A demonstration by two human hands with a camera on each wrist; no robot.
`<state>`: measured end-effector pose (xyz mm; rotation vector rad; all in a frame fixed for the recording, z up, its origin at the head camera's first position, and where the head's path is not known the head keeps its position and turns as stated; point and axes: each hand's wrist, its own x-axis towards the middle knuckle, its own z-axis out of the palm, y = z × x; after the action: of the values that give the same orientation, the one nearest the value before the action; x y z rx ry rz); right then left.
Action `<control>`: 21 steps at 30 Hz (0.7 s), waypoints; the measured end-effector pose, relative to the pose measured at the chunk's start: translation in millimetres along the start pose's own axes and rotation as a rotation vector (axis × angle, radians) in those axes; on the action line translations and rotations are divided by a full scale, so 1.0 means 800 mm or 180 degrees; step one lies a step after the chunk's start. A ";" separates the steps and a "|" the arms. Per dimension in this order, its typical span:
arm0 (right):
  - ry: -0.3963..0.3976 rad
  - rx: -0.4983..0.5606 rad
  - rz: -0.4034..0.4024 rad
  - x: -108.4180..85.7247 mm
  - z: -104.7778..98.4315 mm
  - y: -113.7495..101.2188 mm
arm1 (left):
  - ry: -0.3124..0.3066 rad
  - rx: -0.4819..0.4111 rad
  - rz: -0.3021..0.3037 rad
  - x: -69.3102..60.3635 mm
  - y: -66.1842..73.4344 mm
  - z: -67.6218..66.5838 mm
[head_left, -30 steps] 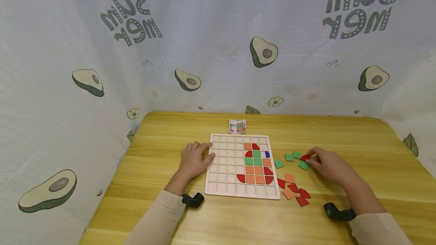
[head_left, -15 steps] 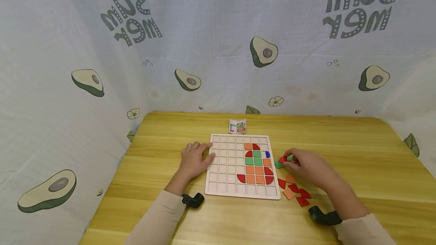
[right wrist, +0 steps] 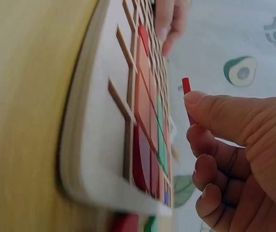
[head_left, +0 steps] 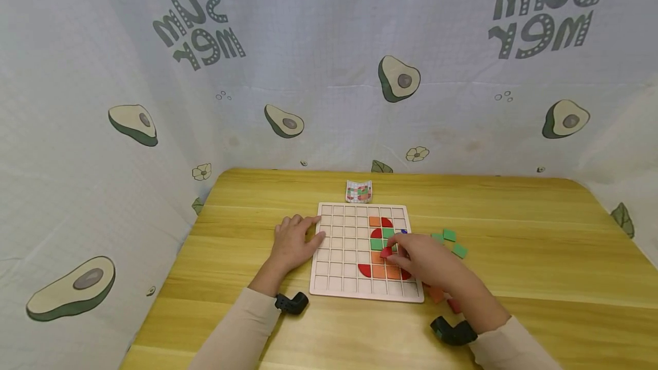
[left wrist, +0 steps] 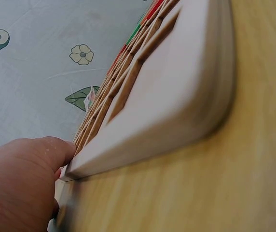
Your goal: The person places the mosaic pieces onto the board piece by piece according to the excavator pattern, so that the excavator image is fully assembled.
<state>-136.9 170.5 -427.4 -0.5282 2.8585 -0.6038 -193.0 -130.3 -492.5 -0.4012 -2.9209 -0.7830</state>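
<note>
A pale wooden grid board (head_left: 366,297) lies on the table, with orange, green and red tiles set in cells on its right half. My right hand (head_left: 432,258) is over these tiles and pinches a red quarter-circle tile (right wrist: 186,85) between thumb and forefinger. In the right wrist view that tile is held apart from the board's surface. My left hand (head_left: 294,245) rests at the board's left edge, thumb and forefinger touching the rim. A blue tile (head_left: 404,232) near the right rim is partly hidden by the right hand.
Loose green tiles (head_left: 460,251) lie right of the board. Orange tiles (head_left: 436,294) and red ones are closer to me, partly covered by the right arm. Behind the board stands a small curved pattern card (head_left: 358,191). A printed curtain (head_left: 329,73) hangs past the table's back edge.
My right hand has carried the red quarter-circle tile leftward from the loose tiles to above the board. The left hand has stayed in place.
</note>
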 end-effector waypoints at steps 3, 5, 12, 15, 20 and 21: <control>-0.0027 -0.0040 -0.0125 0.008 0.010 -0.010 | 0.0003 0.0001 0.0001 0.000 0.000 0.000; -0.0040 -0.0082 -0.0170 0.014 0.016 -0.016 | 0.0011 0.0004 0.0009 0.000 -0.001 0.000; -0.0095 -0.0049 -0.0045 0.029 0.031 -0.029 | -0.0004 -0.0008 0.0022 0.001 -0.002 0.002; -0.0070 -0.0047 -0.0015 0.033 0.034 -0.030 | 0.0011 -0.0019 0.0038 0.001 -0.003 0.002; -0.0049 -0.0040 -0.0049 0.036 0.036 -0.029 | 0.0016 -0.0014 0.0039 0.001 -0.003 0.003; -0.0051 -0.0040 -0.0061 0.036 0.037 -0.029 | 0.0014 -0.0007 0.0035 0.001 -0.004 0.003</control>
<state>-149.8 129.5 -447.2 -0.5604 2.8470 -0.5826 -194.3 -131.5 -495.9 -0.4146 -2.9114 -0.7845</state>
